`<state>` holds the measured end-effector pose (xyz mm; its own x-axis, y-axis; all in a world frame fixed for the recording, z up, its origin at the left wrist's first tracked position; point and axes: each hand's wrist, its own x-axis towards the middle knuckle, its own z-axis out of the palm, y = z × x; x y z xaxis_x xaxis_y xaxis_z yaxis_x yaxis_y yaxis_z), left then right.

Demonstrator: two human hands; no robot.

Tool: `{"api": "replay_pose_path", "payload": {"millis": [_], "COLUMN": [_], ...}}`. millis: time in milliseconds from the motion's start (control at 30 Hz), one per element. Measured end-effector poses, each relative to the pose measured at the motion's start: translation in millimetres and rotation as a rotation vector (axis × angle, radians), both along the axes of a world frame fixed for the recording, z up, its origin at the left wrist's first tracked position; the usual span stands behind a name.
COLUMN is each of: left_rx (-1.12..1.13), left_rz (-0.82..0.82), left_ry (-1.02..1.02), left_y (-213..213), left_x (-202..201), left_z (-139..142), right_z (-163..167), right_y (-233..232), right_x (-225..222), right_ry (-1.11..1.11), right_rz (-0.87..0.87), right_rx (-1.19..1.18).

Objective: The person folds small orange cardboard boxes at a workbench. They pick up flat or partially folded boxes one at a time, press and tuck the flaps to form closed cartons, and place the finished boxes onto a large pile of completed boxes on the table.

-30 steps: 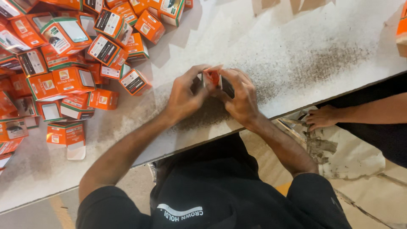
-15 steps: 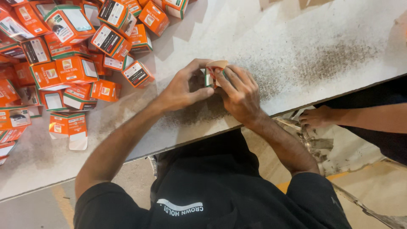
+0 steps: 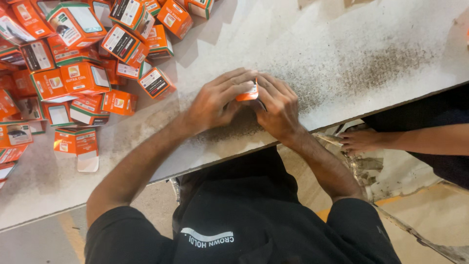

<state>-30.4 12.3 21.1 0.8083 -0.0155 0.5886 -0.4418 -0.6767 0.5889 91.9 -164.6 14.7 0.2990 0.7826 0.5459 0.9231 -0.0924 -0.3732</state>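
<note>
One small orange box (image 3: 247,94) gripped between left hand (image 3: 215,100) and right hand (image 3: 277,110), over white table (image 3: 342,58). Roughly two dozen orange boxes (image 3: 83,58) heaped at left. One other person's hand (image 3: 361,141) seen below table edge.

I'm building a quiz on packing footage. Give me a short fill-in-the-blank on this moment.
1. Both hands, the left hand and right hand, close around one small ____ box.
2. The pile of boxes lies on the person's ____ side.
3. The hands work over a ____ table speckled with dark dust.
4. Another person's hand shows below the table's ____ edge.

Missing words: orange; left; white; near
</note>
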Motion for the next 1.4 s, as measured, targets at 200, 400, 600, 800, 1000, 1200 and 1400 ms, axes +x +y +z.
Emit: {"api": "replay_pose_path", "payload": {"millis": [200,400,600,800,1000,1200,1400], "left_rx": [0.116,0.126,0.237,0.553,0.671,0.637,0.482], "left_rz": [0.038,0.011,-0.081,-0.023,0.005,0.031,0.091], "left_ry": [0.014,-0.015,-0.081,-0.173,-0.119,-0.055,-0.034], "left_y": [3.2,4.2,14.9,-0.5,-9.5,-16.7,10.2], "left_x": [0.1,3.3,-0.5,1.1,2.2,-0.1,4.2], "left_z": [-5.2,-12.0,-13.6,-20.1,-15.4,-25.7,-5.6], "right_z": [-11.1,-17.8,-21.9,-26.2,-15.2,12.6,27.2], "right_y": [-3.8,-4.1,-7.2,-8.3,-11.4,-6.2,20.3], "right_x": [2.8,3.8,4.6,8.5,8.6,5.5,53.4], "right_ry": [0.276,0.219,0.209,0.216,0.167,0.300,0.503], "right_rz": [0.004,-0.003,-0.006,0.011,0.049,0.090,0.402], "right_rx": [0.028,-0.008,0.000,-0.048,-0.027,-0.071,-0.223]}}
